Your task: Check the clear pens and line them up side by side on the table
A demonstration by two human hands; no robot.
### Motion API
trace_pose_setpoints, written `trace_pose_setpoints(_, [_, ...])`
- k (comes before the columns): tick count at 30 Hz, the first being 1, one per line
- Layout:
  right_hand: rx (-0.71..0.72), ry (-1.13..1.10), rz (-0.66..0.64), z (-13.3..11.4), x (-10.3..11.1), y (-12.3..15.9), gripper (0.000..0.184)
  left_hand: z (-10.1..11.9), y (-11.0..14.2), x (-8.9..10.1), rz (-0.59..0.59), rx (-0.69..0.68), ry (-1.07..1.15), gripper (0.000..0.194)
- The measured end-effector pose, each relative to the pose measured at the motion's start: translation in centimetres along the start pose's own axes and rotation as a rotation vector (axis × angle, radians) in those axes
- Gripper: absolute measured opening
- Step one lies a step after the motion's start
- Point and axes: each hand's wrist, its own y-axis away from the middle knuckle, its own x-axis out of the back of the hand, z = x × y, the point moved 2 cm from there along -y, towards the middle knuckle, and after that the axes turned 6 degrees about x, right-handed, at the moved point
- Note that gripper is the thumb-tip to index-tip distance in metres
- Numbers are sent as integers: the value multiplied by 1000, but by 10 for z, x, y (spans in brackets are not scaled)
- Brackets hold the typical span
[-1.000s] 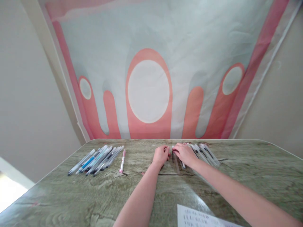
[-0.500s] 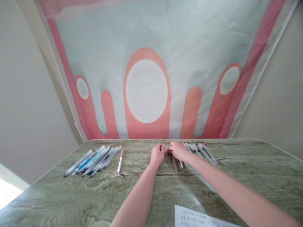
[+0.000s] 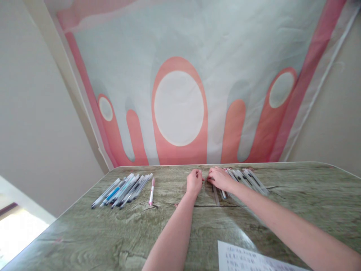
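My left hand rests near the far middle of the table with its fingers curled in together. Whatever it may be pinching is too small to make out. Just to its right, my right hand is bent over the left end of a row of pens, fingertips drawn together and pointing toward my left hand. Below the right hand, a clear narrow strip and the end of a pen stick out toward me. What the right fingertips grip is hidden.
On the left lies a loose pile of pens, one of them blue. A white and pink pen lies apart, right of that pile. A sheet of paper with writing is at the near edge. Behind the wooden table hangs a pink and grey sheet.
The camera view has tilted and shifted slightly, so everything appears a little further right. Both hands hold nearly the same pose and place over the table.
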Motion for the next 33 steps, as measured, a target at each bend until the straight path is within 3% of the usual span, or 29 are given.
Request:
trace_pose_setpoints(3, [-13,-74,80,-1,6,1,20,-1,-2,0,10,-9,7,31])
trace_pose_setpoints(8, [-89,-227,358,1,29,12,24,-6,-5,-1,33,18,31,31])
trace_pose_setpoints(10, [-88,-302,411,-4,36,21,24,-7,-6,-1,31,42,38,31])
trace_pose_setpoints(13, [-53,-430,385,-26,41,43,23,-4,-8,1,11,99,31,32])
trace_pose_setpoints(17, [28,-627,177,-78,36,83,22,2,-19,15,6,137,-86,26])
trace_pose_setpoints(20, [102,-699,33,-111,27,109,22,3,-22,44,18,108,-210,18])
trace_pose_setpoints(24, [148,-699,16,-126,14,123,22,-9,-9,104,88,2,-551,20])
trace_pose_setpoints(28, [142,-727,18,-123,6,122,22,-40,11,163,186,141,-873,23])
trace_pose_setpoints(30, [135,-739,16,-122,5,121,21,-54,19,182,227,212,-933,25])
trace_pose_setpoints(33, [130,-751,23,-122,5,120,20,-65,26,195,243,213,-930,34])
